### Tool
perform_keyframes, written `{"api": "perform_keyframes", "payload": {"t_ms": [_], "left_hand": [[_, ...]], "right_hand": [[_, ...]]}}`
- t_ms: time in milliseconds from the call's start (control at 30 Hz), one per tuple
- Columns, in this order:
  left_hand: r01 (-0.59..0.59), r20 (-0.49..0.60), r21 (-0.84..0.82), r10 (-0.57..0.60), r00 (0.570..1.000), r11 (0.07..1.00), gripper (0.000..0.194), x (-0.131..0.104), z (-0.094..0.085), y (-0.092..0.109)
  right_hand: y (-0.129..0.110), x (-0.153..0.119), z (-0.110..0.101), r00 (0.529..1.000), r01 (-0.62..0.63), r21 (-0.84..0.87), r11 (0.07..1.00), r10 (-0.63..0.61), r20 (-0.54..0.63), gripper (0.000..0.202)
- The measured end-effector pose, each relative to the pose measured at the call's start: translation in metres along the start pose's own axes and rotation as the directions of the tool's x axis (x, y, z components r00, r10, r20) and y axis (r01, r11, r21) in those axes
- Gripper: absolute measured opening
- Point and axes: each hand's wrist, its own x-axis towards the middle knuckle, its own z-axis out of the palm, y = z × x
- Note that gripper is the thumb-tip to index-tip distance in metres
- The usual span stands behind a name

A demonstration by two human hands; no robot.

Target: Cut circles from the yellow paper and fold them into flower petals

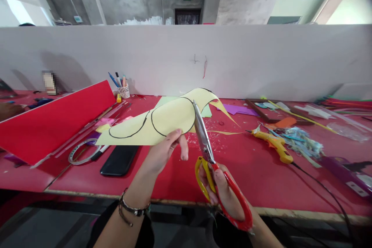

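Observation:
My left hand (171,147) pinches the lower edge of a pale yellow sheet of paper (171,114) marked with black curved outlines. The sheet is held up above the table and bends over at its far right end. In my right hand (225,190) is a pair of scissors (203,139) with one yellow and one red handle, fingers through the loops. Its blades point up and away, their tips at the paper beside the right side of a drawn circle. A narrow yellow offcut (228,112) hangs or lies just behind the blades.
A black phone (119,161) and a tape roll (83,151) lie left, near a leaning red board (64,120). A pen cup (124,91) stands behind. To the right are a yellow glue gun (273,143) with its cord, yarn scraps (302,141) and a purple device (348,176).

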Motion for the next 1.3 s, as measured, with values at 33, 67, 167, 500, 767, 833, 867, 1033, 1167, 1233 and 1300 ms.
{"api": "perform_keyframes", "payload": {"t_ms": [33,67,167,500,767,833,867,1033,1167,1233,1300], "left_hand": [[-0.002,0.009,0.018,0.002,1.0,1.0,0.056,0.0,-0.003,0.0],[-0.007,0.019,0.035,0.007,1.0,0.999,0.056,-0.001,-0.006,0.001],[-0.019,0.047,0.107,0.014,0.999,0.994,0.055,-0.002,-0.012,0.003],[0.065,0.17,0.271,-0.114,0.979,0.96,0.058,-0.002,-0.013,0.013],[0.095,0.16,0.28,-0.144,0.976,0.955,0.057,-0.004,-0.016,0.014],[0.095,0.16,0.29,-0.146,0.976,0.952,0.057,-0.005,-0.016,0.014],[0.09,0.162,0.295,-0.143,0.976,0.951,0.057,-0.005,-0.016,0.014],[0.092,0.158,0.322,-0.149,0.976,0.942,0.058,-0.005,-0.02,0.015],[0.063,0.246,0.362,-0.161,0.956,0.93,0.059,-0.006,-0.025,0.018],[0.042,0.257,0.382,-0.15,0.955,0.923,0.059,-0.007,-0.026,0.02],[0.042,0.263,0.39,-0.155,0.952,0.92,0.06,-0.008,-0.028,0.02]], "right_hand": [[0.0,0.0,0.0,1.0,0.015,-0.007,1.0,-0.015,-0.01,0.048],[-0.001,-0.001,0.0,0.999,0.03,-0.017,0.999,-0.03,-0.019,0.047],[-0.006,-0.003,-0.001,0.999,0.042,-0.045,0.998,-0.043,-0.008,0.045],[0.003,-0.003,-0.006,0.998,0.042,0.027,0.999,-0.043,0.036,0.046],[0.007,-0.006,-0.003,0.999,0.031,0.1,0.994,-0.035,0.035,0.051],[0.008,-0.007,-0.002,0.999,0.033,0.105,0.994,-0.037,0.038,0.051],[0.007,-0.007,-0.002,0.999,0.033,0.107,0.994,-0.037,0.037,0.05],[-0.001,-0.006,-0.008,0.997,0.013,0.048,0.999,-0.017,0.077,0.045],[-0.008,-0.005,-0.013,0.994,0.04,-0.056,0.998,-0.034,0.109,0.045],[-0.009,-0.005,-0.013,0.995,0.026,-0.054,0.998,-0.02,0.097,0.047],[-0.009,-0.005,-0.012,0.998,-0.004,-0.048,0.999,0.007,0.069,0.05]]}}
